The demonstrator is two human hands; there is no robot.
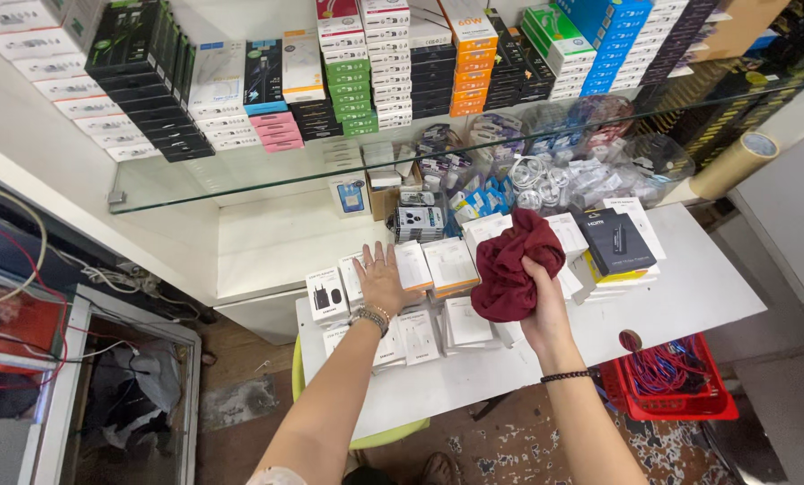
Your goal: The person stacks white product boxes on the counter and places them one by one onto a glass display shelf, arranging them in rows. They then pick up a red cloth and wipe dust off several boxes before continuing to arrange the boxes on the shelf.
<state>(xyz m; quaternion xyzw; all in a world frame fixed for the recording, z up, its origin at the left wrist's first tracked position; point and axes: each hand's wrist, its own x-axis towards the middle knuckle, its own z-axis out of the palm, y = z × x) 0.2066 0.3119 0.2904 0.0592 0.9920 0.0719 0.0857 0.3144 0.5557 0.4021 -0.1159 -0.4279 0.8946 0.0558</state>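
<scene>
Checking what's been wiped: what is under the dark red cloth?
The right hand holds the dark red cloth bunched above white boxes on the white table; whatever lies directly beneath is covered.

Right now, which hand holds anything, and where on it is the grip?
The right hand holds a bunched dark red cloth, grip at its lower right edge. The left hand holds nothing; it lies flat on white boxes.

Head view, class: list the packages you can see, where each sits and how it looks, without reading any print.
Small white flat boxes: on the white table, under the left hand.
Black rectangular box: table's right, atop white ones.
Orange slim boxes: stacked on the glass shelf.
Blue slim boxes: shelf, right.
</scene>
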